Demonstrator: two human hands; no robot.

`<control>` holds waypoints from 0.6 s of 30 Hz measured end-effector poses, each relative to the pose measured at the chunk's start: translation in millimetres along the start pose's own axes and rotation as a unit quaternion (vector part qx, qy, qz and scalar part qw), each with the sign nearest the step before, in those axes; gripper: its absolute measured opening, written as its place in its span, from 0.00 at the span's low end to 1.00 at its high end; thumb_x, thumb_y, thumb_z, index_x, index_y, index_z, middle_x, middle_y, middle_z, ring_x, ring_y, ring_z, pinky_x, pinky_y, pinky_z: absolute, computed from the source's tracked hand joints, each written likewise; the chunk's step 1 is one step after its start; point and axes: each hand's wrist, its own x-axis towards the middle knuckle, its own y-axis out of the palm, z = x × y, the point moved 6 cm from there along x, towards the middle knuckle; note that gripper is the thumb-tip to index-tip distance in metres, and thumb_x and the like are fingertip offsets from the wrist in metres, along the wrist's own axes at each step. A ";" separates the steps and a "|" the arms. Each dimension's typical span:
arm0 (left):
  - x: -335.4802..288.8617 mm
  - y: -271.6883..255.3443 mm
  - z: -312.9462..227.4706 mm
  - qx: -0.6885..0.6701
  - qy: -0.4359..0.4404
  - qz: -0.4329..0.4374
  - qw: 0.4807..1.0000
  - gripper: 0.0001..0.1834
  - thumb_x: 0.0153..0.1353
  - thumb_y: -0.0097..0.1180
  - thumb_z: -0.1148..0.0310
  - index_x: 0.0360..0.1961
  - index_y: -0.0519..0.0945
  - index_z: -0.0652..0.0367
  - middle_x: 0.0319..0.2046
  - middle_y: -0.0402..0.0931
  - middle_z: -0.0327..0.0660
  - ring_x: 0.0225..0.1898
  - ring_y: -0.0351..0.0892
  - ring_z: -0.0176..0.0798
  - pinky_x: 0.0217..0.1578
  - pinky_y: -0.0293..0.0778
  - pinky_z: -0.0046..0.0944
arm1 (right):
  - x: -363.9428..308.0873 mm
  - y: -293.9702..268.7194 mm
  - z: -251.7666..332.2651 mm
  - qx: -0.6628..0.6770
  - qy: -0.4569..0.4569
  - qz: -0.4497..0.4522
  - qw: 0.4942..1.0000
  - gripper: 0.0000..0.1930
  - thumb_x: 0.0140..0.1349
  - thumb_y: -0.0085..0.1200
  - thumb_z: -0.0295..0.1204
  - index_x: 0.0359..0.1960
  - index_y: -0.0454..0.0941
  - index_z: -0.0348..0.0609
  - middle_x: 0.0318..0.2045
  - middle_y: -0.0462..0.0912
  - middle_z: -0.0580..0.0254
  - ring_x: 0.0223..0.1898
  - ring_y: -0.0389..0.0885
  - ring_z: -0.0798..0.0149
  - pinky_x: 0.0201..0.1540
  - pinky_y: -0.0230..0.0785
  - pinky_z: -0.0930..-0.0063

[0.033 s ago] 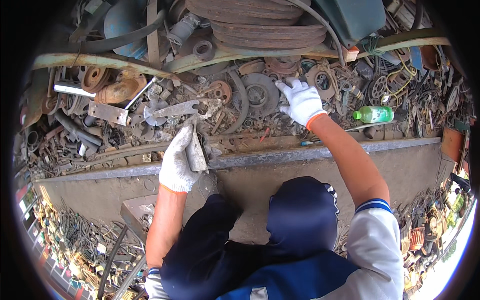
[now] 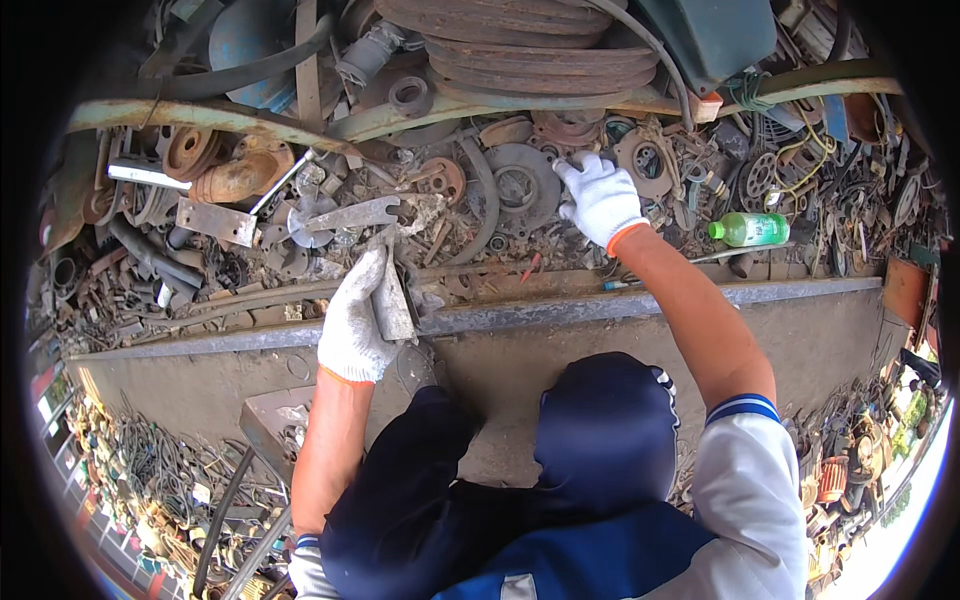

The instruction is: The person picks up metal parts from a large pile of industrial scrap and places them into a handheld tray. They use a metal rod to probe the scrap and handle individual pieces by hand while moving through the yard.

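Observation:
My left hand [image 2: 352, 330], in a white glove with an orange cuff, grips a flat, dirty grey metal piece [image 2: 393, 305] with a narrow upper end. It is held over the front edge of the scrap bed, and its exact kind is unclear. My right hand [image 2: 602, 200], gloved the same way, reaches over the scrap with thumb and index finger apart. Its fingertips are at the right rim of a round dark metal disc [image 2: 535, 215] with a central hole. Whether they touch it I cannot tell. A rusty flange [image 2: 645, 165] lies just right of that hand.
A green plastic bottle [image 2: 748, 229] lies on the scrap to the right. Rusty stacked rings [image 2: 540, 70] stand at the back, behind a bent metal rail [image 2: 215, 116]. A straight metal edge [image 2: 590, 307] runs along the front. A flat wrench-like bar [image 2: 352, 215] lies beyond my left hand.
My right hand has shifted very slightly left towards the disc. My left hand keeps its hold on the metal piece.

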 end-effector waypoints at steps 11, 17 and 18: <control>-6.7 -36.6 -26.1 -0.051 0.083 -0.009 0.995 0.19 0.78 0.51 0.54 0.56 0.82 0.55 0.38 0.87 0.39 0.31 0.88 0.42 0.38 0.88 0.54 | -25.1 -57.4 -76.4 0.114 0.109 -0.141 0.977 0.17 0.63 0.67 0.40 0.42 0.83 0.37 0.37 0.87 0.43 0.40 0.88 0.43 0.43 0.79 0.55; -13.0 -51.9 -50.4 -0.065 0.121 0.013 0.990 0.20 0.79 0.50 0.53 0.56 0.82 0.57 0.42 0.88 0.43 0.32 0.90 0.43 0.42 0.88 0.55 | -23.4 -89.4 -17.2 0.229 0.073 -0.121 0.963 0.16 0.62 0.71 0.36 0.41 0.82 0.36 0.30 0.87 0.49 0.31 0.87 0.52 0.38 0.78 0.64; -13.8 -53.1 -54.7 -0.075 0.121 0.016 0.990 0.21 0.79 0.50 0.53 0.57 0.81 0.58 0.42 0.88 0.44 0.32 0.90 0.44 0.42 0.88 0.55 | -15.5 -84.8 10.3 0.237 0.034 -0.100 0.966 0.13 0.63 0.68 0.34 0.43 0.82 0.40 0.34 0.88 0.49 0.34 0.88 0.50 0.39 0.80 0.61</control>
